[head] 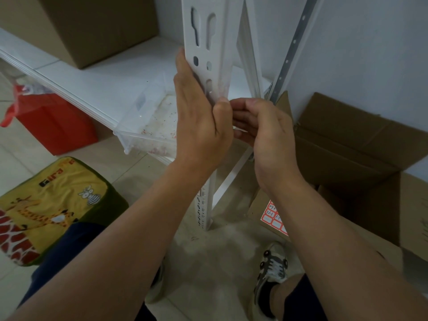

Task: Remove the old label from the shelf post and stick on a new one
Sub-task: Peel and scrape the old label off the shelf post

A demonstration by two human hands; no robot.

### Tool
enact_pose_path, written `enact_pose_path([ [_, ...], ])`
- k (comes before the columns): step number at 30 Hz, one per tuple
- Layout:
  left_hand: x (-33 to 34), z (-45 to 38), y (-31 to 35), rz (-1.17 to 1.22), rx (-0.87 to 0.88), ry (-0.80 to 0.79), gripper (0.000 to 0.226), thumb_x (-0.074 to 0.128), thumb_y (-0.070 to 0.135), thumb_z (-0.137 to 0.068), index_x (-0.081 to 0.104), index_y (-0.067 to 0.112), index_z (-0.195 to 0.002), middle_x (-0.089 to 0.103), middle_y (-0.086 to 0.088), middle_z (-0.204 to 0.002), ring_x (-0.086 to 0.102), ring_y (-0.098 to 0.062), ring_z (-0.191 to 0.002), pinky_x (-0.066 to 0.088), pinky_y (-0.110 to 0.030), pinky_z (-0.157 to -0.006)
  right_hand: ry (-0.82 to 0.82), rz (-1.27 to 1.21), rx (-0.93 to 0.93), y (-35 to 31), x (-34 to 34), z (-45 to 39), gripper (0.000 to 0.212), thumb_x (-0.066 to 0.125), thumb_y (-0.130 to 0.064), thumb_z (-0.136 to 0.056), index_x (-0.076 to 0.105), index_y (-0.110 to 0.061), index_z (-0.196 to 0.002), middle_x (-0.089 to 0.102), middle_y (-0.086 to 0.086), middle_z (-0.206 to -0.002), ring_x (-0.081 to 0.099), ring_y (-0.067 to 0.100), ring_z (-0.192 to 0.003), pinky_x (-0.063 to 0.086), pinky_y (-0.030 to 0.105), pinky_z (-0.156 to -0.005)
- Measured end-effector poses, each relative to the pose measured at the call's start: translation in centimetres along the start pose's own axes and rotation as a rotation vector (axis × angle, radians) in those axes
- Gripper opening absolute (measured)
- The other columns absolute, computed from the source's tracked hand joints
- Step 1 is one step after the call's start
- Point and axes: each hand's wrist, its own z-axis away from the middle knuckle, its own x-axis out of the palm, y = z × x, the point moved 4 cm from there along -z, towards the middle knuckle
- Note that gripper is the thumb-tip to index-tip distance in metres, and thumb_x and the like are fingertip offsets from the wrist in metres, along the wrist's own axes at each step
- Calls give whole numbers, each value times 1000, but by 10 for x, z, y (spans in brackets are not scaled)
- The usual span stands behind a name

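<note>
A white slotted shelf post [208,38] stands upright in the middle of the head view. My left hand [201,121] holds it from the left, fingers laid up along its edge and thumb across its front. My right hand [261,126] is right beside it, fingers curled in towards the post's right edge just under faint reddish residue [222,89]. What the right fingertips pinch is hidden. A sheet of red-bordered labels [274,216] lies on a cardboard box below my right forearm.
A clear plastic bin [148,126] with red scraps sits on the white shelf [104,82] left of the post. Cardboard boxes stand at top left [92,26] and right [347,140]. A giraffe-print cushion [53,205] and a red bag [53,121] lie on the floor.
</note>
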Motion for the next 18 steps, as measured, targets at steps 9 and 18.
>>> enact_pose_path([
  [9,0,-3,7,38,-73,33,64,37,25,-90,26,-10,-142,46,-20,-129,50,-20,-108,44,-22,-92,-10,7,-8,0,-1,-1,39,42,-32,-86,71,-9,-98,74,4,-94,70,12,-90,53,20,-71],
  [18,0,4,6,-80,-74,20,67,43,6,-92,12,-10,-149,24,6,-131,24,32,-109,21,8,-88,-5,-9,-8,1,0,0,37,43,-32,-85,70,-10,-96,74,5,-92,70,12,-87,53,18,-69],
])
